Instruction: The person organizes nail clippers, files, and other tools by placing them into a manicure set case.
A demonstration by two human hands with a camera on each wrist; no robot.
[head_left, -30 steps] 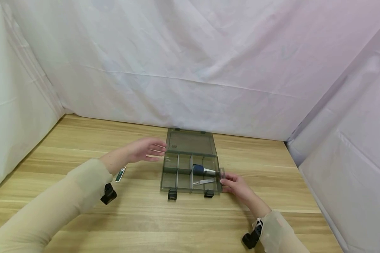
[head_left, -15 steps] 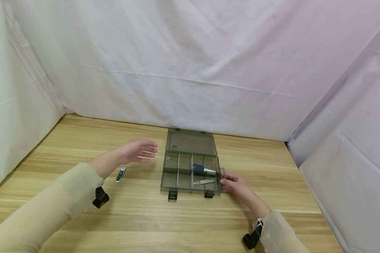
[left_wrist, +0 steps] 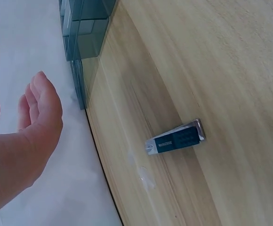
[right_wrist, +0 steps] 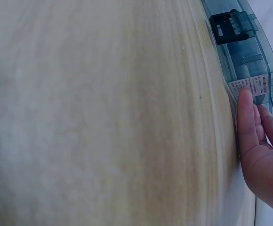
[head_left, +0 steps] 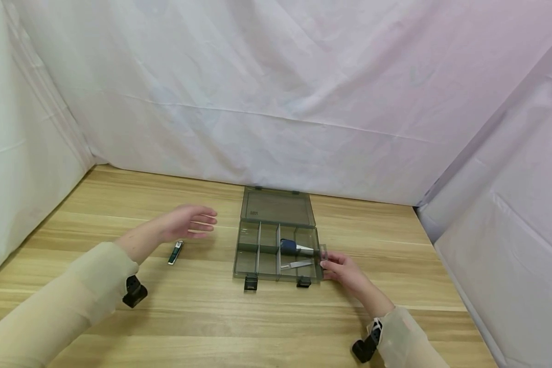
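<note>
Your left hand [head_left: 186, 223] hovers, fingers apart, over the stick [head_left: 176, 252]: likely light, stiff; pinch its long edges. Right fingers [right_wrist: 247, 113] rest straight against the box [head_left: 276, 250].

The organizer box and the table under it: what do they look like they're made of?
The organizer box looks like smoky translucent plastic, glossy: its dividers and contents show through the walls, with opaque black latches. The table looks like light wood or wood-look laminate, matte, with visible plank grain; which one is unclear. The right hand touches the box's side.

Smoky compartment box [head_left: 276, 245] lies open (lid flat) beside a dark memory stick [head_left: 175, 252].
</note>
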